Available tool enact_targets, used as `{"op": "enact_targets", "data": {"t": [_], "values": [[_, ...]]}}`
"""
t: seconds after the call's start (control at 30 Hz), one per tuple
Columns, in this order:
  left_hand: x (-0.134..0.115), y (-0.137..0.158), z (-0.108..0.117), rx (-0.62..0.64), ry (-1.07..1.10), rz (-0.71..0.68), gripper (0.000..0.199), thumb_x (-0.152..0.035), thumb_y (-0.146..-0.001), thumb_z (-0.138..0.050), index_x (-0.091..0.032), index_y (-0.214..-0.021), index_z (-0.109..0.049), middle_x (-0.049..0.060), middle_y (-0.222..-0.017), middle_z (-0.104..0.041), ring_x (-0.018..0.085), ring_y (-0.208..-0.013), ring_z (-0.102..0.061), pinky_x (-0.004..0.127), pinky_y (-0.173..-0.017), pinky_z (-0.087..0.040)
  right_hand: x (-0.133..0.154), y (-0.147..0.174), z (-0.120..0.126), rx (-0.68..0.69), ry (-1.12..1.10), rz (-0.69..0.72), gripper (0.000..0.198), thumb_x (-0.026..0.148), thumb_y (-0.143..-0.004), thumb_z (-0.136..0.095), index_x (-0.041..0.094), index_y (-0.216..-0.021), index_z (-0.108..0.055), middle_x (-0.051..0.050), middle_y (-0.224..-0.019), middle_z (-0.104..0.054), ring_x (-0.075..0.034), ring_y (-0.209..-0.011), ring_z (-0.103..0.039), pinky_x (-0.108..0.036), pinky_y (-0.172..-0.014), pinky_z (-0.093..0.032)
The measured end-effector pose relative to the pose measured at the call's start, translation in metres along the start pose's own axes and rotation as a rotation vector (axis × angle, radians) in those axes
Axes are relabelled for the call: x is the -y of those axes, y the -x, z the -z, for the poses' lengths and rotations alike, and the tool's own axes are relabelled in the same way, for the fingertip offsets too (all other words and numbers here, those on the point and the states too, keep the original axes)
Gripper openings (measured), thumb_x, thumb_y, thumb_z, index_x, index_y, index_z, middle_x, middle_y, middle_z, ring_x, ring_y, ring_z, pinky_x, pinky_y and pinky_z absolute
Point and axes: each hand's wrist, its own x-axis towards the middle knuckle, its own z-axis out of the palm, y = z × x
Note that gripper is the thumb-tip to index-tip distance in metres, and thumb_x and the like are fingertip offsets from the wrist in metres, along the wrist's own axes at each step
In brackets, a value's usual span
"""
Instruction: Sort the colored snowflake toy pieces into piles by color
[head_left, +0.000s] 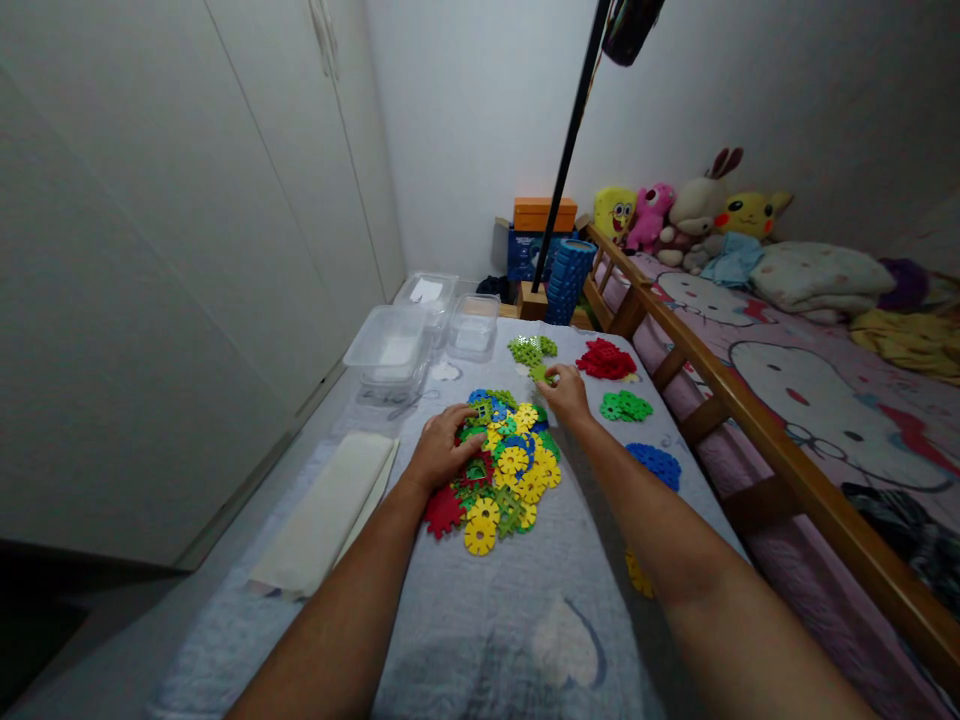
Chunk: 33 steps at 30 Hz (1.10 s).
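Head view: white cabinet doors (225, 200) stand left of a cloth-covered table (465, 620), with a wooden-railed bed (750, 412) to the right. The left hand (441, 447) rests on the mixed pile of plastic pieces (514, 460) mid-table, thumb and fingers apart, while the outstretched right hand (564, 393) pinches a light-green piece (538, 373) beside a light-green heap (529, 351). What lies under the left palm is hidden, and the right forearm (660, 530) partly covers yellow pieces (637, 576).

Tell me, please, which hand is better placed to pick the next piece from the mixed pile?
Probably the left hand: it lies over the left edge of the mixed pile. The right hand is farther away, beside the light green group, and seems to be holding a light green piece.
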Motion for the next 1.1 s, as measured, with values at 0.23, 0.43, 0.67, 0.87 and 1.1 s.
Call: {"op": "enact_targets", "data": {"t": [0.23, 0.43, 0.67, 0.87, 1.1], "values": [[-0.003, 0.000, 0.001, -0.002, -0.005, 0.018, 0.043, -0.043, -0.086, -0.062, -0.023, -0.124, -0.062, 0.010, -0.136, -0.063, 0.028, -0.124, -0.060, 0.049, -0.109, -0.045, -0.013, -0.047, -0.024, -0.100, 0.034, -0.134, 0.012, 0.027, -0.073, -0.063, 0.019, -0.082, -0.064, -0.012, -0.098, -0.067, -0.026, -0.102, -0.060, -0.036, -0.096, -0.047], [-0.005, 0.000, 0.003, 0.008, -0.016, 0.037, 0.044, -0.043, -0.086, -0.062, -0.021, -0.124, -0.062, 0.011, -0.138, -0.062, 0.029, -0.125, -0.059, 0.050, -0.111, -0.043, -0.013, -0.065, -0.037, -0.118, 0.021, -0.271, 0.017, 0.027, -0.071, -0.064, 0.016, -0.084, -0.067, -0.012, -0.095, -0.070, -0.025, -0.098, -0.062, -0.033, -0.092, -0.047], [-0.007, 0.000, 0.003, 0.007, -0.021, 0.031, 0.043, -0.042, -0.086, -0.062, -0.021, -0.123, -0.063, 0.011, -0.136, -0.063, 0.029, -0.123, -0.060, 0.049, -0.108, -0.045, -0.015, -0.065, -0.043, -0.151, -0.073, -0.349, 0.023, 0.027, -0.066, -0.064, 0.015, -0.086, -0.069, -0.010, -0.094, -0.069, -0.025, -0.093, -0.062, -0.033, -0.091, -0.049], [-0.002, 0.000, 0.000, -0.014, -0.017, 0.019, 0.043, -0.042, -0.085, -0.063, -0.021, -0.122, -0.064, 0.010, -0.134, -0.064, 0.028, -0.119, -0.062, 0.048, -0.106, -0.047, -0.018, -0.053, -0.035, -0.101, -0.242, -0.297, 0.026, 0.022, -0.063, -0.056, 0.017, -0.086, -0.067, -0.007, -0.094, -0.068, -0.022, -0.088, -0.063, -0.031, -0.088, -0.050], [-0.001, -0.001, 0.000, -0.015, -0.014, 0.000, 0.043, -0.042, -0.085, -0.064, -0.021, -0.122, -0.064, 0.011, -0.133, -0.064, 0.029, -0.125, -0.059, 0.048, -0.110, -0.045, -0.013, -0.022, -0.007, -0.036, -0.287, -0.244, 0.031, 0.025, -0.063, -0.055, 0.018, -0.091, -0.066, -0.006, -0.096, -0.068, -0.021, -0.089, -0.063, -0.034, -0.088, -0.051]]}}
